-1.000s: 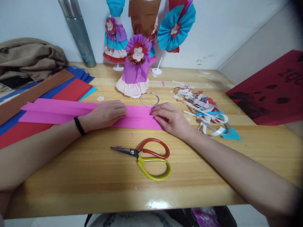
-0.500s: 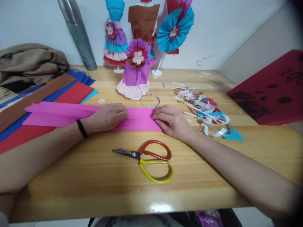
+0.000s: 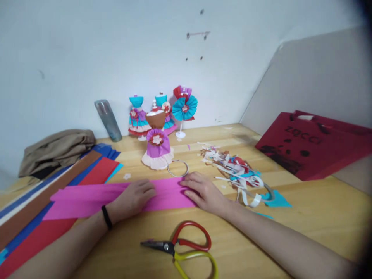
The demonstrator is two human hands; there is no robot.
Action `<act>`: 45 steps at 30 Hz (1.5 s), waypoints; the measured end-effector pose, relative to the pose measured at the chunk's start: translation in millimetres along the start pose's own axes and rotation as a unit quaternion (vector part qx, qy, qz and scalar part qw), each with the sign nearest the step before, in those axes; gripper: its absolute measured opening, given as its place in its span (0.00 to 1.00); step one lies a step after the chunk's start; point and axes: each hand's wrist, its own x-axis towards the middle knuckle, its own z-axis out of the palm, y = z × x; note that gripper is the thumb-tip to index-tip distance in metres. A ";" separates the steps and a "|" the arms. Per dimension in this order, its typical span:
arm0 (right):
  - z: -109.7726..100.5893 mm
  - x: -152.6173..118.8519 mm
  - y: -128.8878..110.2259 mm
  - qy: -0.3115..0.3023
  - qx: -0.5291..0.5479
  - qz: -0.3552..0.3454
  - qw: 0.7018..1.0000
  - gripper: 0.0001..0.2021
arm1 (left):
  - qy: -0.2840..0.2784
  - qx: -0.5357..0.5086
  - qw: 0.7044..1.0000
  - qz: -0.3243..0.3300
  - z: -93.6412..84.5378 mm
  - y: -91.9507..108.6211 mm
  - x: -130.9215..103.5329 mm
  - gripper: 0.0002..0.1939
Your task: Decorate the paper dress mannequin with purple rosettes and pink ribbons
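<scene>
A strip of pink crepe paper [image 3: 168,193] lies flat across the table. My left hand [image 3: 135,198] rests on its middle, fingers curled and pressed together on the paper. At the strip's right end, my right hand [image 3: 205,193] grips the edge with thumb and bent fingers; the exact pinch is partly hidden. Scissors [image 3: 166,247] with one red and one yellow handle lie slightly apart in front of the strip, blades pointing left. Just behind the paper are a thin ring [image 3: 188,169] and a small dress form [image 3: 158,150] in purple, brown and pale pink paper.
Folded coloured paper strips [image 3: 72,174] and a brown cloth [image 3: 58,149] lie left. A bottle [image 3: 108,121] leans against the wall. More paper-dressed forms [image 3: 185,108] stand at the back. Paper scraps [image 3: 236,170] and a red bag [image 3: 314,149] are to the right.
The view has tilted up, so everything sits lower in the picture and more wall shows. Both hands stay at nearly the same places on the pink paper.
</scene>
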 end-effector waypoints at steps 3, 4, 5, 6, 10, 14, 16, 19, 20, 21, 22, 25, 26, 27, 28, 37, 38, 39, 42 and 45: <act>-0.9 0.3 -1.0 0.004 -0.004 0.036 0.999 0.10 | -0.008 -0.003 1.000 -0.007 -0.7 1.6 0.5 0.16; -1.0 0.4 -1.4 0.000 -0.006 0.042 0.999 0.10 | -0.014 -0.003 1.000 -0.013 -1.0 2.3 0.5 0.15; -1.1 0.4 -1.7 -0.006 -0.007 0.047 0.999 0.10 | -0.019 -0.003 1.000 -0.017 -1.3 3.0 0.4 0.15; -1.0 0.5 -1.8 -0.011 -0.008 0.050 0.999 0.10 | -0.026 -0.004 0.999 -0.020 -1.6 3.6 0.1 0.14; -0.3 1.4 -0.8 -0.033 -0.026 0.058 0.997 0.12 | -0.036 -0.002 0.999 -0.027 -1.9 4.6 -1.2 0.12; 0.1 1.9 0.6 -0.061 -0.043 0.064 0.995 0.11 | -0.038 -0.002 0.999 -0.021 -2.7 4.4 -0.8 0.11; 0.2 1.5 1.1 -0.067 -0.045 0.065 0.995 0.10 | -0.038 -0.006 0.999 -0.016 -3.8 3.9 0.2 0.11; 0.4 0.5 2.0 -0.063 -0.047 0.065 0.995 0.09 | -0.030 0.001 1.000 -0.005 -4.4 2.8 1.0 0.13; 0.4 0.2 2.2 -0.062 -0.046 0.064 0.995 0.08 | -0.028 0.004 1.000 -0.004 -4.0 2.6 0.7 0.13; 0.5 0.0 2.4 -0.062 -0.043 0.066 0.995 0.08 | -0.025 0.004 1.000 -0.004 -3.3 2.3 0.2 0.13; 0.5 -0.1 2.5 -0.063 -0.040 0.068 0.995 0.08 | -0.024 0.001 1.000 -0.008 -2.2 2.1 -0.7 0.12; 1.1 -0.3 2.9 -0.065 -0.034 0.072 0.995 0.11 | -0.023 -0.018 0.999 -0.015 2.2 1.0 -4.4 0.11; 1.3 -0.4 3.1 -0.065 -0.037 0.072 0.995 0.11 | -0.022 -0.022 0.999 -0.016 3.4 0.6 -5.7 0.11; 1.5 -0.6 3.2 -0.066 -0.041 0.071 0.995 0.11 | -0.020 -0.023 0.999 -0.017 4.1 0.1 -6.7 0.11; 1.6 -0.9 3.2 -0.065 -0.045 0.068 0.994 0.11 | -0.017 -0.021 0.999 -0.018 4.2 -0.2 -7.5 0.11; -1.1 -2.5 -0.7 -0.021 0.008 0.047 0.999 0.05 | 0.005 0.011 1.000 -0.016 -0.3 2.0 -1.6 0.16; -1.4 -2.7 -0.5 -0.018 0.023 0.043 0.999 0.05 | 0.007 0.006 1.000 -0.023 0.0 2.6 0.0 0.15; -1.7 -3.0 -0.2 -0.014 0.035 0.041 0.998 0.04 | 0.022 0.000 0.999 -0.024 0.6 3.0 1.5 0.14; -4.5 -4.1 -0.2 0.018 0.044 0.053 0.998 0.05 | 0.035 -0.021 0.998 -0.041 4.7 2.2 4.1 0.15; -12.4 -4.4 -6.2 0.082 0.033 0.069 0.994 0.06 | 0.034 -0.056 0.995 -0.076 10.9 -1.1 3.5 0.15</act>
